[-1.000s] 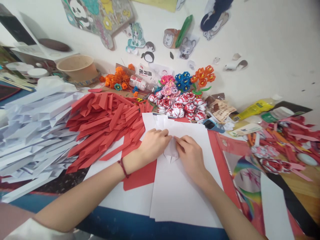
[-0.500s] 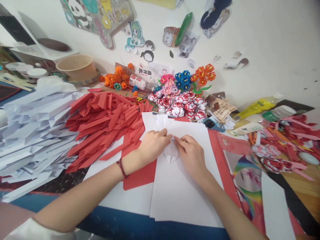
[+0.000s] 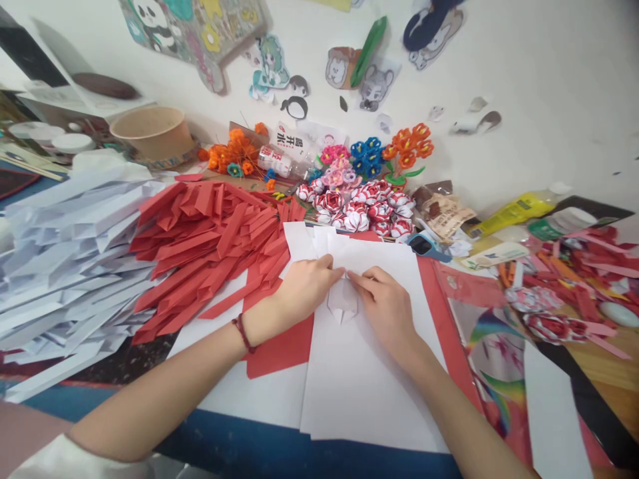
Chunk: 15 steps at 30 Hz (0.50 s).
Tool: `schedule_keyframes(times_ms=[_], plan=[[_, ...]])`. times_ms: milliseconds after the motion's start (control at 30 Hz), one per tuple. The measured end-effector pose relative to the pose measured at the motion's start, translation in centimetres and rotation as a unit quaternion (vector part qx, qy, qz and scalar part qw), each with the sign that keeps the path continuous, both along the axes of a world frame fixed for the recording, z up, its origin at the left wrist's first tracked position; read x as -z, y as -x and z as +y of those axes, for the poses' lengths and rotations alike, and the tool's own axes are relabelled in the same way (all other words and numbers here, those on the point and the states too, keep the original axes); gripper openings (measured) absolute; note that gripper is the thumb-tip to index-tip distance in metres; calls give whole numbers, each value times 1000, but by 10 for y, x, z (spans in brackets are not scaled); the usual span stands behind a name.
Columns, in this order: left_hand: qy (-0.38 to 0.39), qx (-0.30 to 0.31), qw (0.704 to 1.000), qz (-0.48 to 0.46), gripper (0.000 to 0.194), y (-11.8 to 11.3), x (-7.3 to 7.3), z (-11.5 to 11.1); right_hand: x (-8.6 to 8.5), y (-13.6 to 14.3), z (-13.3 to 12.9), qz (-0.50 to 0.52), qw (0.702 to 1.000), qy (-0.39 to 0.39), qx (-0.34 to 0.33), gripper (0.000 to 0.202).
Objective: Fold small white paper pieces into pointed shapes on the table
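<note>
A small folded white paper piece (image 3: 342,301) with a pointed lower end lies over the white sheets (image 3: 374,386). My left hand (image 3: 312,283) pinches its upper edge between thumb and fingers. From the other side, my right hand (image 3: 382,299) grips the same edge, its fingertips almost meeting those of the left. Part of the folded paper is hidden behind the fingers. Beyond my left hand, other folded white paper (image 3: 299,241) sits at the top of the sheets. Red paper (image 3: 279,346) shows under my left forearm.
Piles of folded white strips (image 3: 74,266) and red strips (image 3: 210,246) cover the left side. Red-and-white paper flowers (image 3: 372,206) stand at the back, near a cardboard tub (image 3: 152,133). A yellow bottle (image 3: 516,213) and red scraps (image 3: 594,279) lie on the right.
Both hands keep their pinch on the folded paper in nearly the same place. The whole view has shifted very slightly.
</note>
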<state>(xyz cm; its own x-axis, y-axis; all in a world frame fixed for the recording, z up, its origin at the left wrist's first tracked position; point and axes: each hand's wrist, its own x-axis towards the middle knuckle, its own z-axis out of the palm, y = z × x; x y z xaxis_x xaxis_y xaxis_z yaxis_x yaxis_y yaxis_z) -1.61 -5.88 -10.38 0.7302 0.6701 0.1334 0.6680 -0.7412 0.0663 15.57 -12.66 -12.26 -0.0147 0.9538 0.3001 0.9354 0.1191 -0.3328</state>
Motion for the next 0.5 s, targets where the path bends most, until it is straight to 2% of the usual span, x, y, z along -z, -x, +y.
schedule_keyframes(times_ms=[500], plan=[[-33,31,999,23,29,0,-1,-2,-6,-1,-2,-108,994,13,-18,35]])
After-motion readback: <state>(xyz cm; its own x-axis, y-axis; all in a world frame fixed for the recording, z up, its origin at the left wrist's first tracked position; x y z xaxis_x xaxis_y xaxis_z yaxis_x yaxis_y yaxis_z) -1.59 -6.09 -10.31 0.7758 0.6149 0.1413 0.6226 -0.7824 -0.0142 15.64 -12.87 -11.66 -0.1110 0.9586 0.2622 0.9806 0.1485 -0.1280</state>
